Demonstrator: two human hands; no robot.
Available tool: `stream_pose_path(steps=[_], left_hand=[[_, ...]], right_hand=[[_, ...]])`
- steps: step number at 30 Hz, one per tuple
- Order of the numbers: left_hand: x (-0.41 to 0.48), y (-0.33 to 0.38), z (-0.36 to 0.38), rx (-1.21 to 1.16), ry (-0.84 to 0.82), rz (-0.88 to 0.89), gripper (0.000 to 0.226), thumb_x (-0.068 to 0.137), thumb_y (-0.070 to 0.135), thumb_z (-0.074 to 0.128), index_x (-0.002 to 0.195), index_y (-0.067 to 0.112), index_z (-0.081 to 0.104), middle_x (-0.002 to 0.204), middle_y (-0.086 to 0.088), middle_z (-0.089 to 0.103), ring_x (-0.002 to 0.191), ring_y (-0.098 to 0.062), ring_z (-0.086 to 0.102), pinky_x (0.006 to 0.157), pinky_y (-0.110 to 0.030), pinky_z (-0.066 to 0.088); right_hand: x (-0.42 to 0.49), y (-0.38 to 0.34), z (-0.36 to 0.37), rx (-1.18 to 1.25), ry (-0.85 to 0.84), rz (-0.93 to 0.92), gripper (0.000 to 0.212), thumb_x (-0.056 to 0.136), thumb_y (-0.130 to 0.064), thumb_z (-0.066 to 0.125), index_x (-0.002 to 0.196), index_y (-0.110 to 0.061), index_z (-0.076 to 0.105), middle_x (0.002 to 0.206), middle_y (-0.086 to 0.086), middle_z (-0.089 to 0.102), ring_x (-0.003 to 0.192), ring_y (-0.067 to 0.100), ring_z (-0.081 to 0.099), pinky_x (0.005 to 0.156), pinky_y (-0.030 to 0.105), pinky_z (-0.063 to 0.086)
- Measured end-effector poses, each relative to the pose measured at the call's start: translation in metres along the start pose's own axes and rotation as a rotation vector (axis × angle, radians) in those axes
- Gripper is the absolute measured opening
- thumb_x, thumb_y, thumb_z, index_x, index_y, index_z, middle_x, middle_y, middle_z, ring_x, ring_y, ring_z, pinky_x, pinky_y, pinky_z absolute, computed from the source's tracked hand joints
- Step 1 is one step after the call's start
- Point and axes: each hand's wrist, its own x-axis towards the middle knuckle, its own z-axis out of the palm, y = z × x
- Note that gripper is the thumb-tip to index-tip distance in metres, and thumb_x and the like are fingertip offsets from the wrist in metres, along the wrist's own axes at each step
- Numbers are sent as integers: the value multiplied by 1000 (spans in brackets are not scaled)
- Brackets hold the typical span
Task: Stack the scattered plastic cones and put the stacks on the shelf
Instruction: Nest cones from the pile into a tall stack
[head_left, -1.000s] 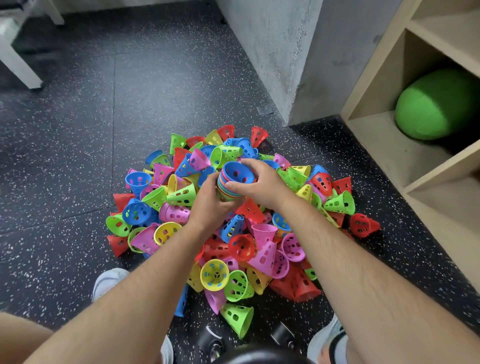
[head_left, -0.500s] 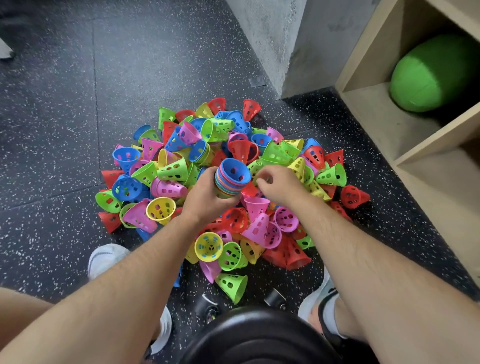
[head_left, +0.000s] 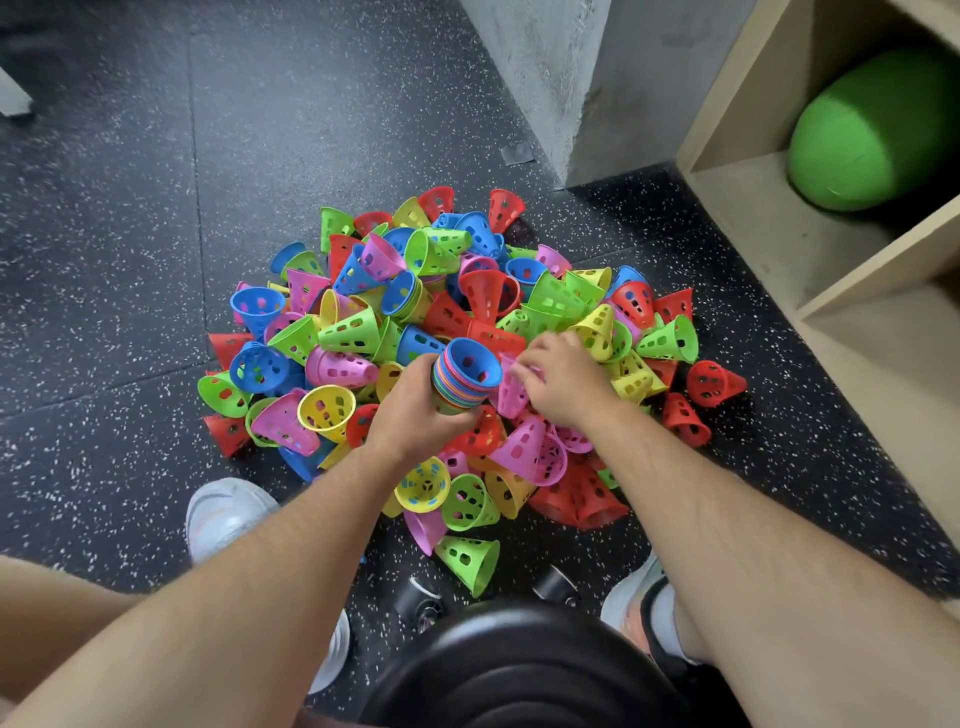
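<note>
Clasped the nested cone stack (head_left: 464, 382) in the left grip (head_left: 415, 415), above the loose cones (head_left: 348, 332) heaped on the floor (head_left: 130, 260). Pinched a pink cone (head_left: 511, 391) with the right grip (head_left: 563, 384), just beside the stack. Judged light, thin, slightly springy plastic; best taken by the wide rim, without squeezing hard.

Speckled floor (head_left: 130, 249) lay open left of and beyond the cone pile (head_left: 353, 330). A concrete pillar (head_left: 566, 78) stood near the pile's far right edge. The shelf (head_left: 878, 265) walled the right side, a green roll (head_left: 872, 130) filling one compartment's back. A black seat (head_left: 519, 670) crowded the near side.
</note>
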Motion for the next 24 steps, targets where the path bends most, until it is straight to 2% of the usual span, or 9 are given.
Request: stream_pose_path(steps=[2,5,7,9,11,14,19,22,24], left_hand=[[2,-1,0,3,15,-13,61,74,51,84,123,32,54,107,15,61,95,4,62,74,-19,49],[1,0,2,-6,16,-19,55,74,50,83,117,38,51,106,16,60,92,6,61,71,-17,47],[1,0,4,-1,12,-30,55,74,49,84,116,38,49,106,15,60,90,5,61,70,-19,48],[1,0,5,3,13,-44,56,72,50,83,115,39,49,104,15,61,88,4,62,69,-19,48],[1,0,6,-1,20,-57,57,71,52,83,115,39,49,102,15,62,85,5,63,67,-19,49],[2,-1,6,-11,33,-66,58,72,51,85,116,36,50,101,15,63,83,2,64,67,-20,51],[-1,-4,3,30,10,-42,59,72,53,84,117,35,50,103,16,61,90,2,62,69,-22,49],[-6,-10,4,59,-43,-23,60,72,50,85,119,31,53,102,17,60,90,2,62,73,-26,50],[-11,-14,6,80,-68,-18,63,71,48,85,121,27,55,104,15,62,91,-5,64,77,-31,54]], right_hand=[[1,-2,-11,150,134,-12,26,100,-37,52,108,-22,71,114,1,56,113,24,48,98,39,44],[2,-14,-22,337,315,-68,22,100,-28,56,109,-15,71,111,4,57,104,23,58,91,40,49],[0,-23,-26,374,433,-151,21,100,-23,58,109,-10,71,113,7,60,104,22,59,91,39,50],[-2,-30,-24,373,484,-197,20,99,-22,60,109,-9,72,124,12,58,112,21,57,96,32,48],[-6,-32,-21,376,444,-185,22,99,-24,60,111,-11,72,135,14,53,120,22,55,99,29,46],[-14,-28,-13,304,301,-207,27,99,-30,59,118,-16,71,130,8,60,120,24,57,102,39,47],[-29,-3,-4,197,196,-87,40,100,-42,51,131,-17,57,126,0,60,120,19,52,103,39,43],[-46,14,7,-48,34,-116,64,88,-67,52,132,-21,52,124,-2,57,120,19,50,101,37,43],[-56,17,16,-163,-60,-168,85,74,-85,49,135,-26,48,125,-3,54,119,20,50,103,37,41]])
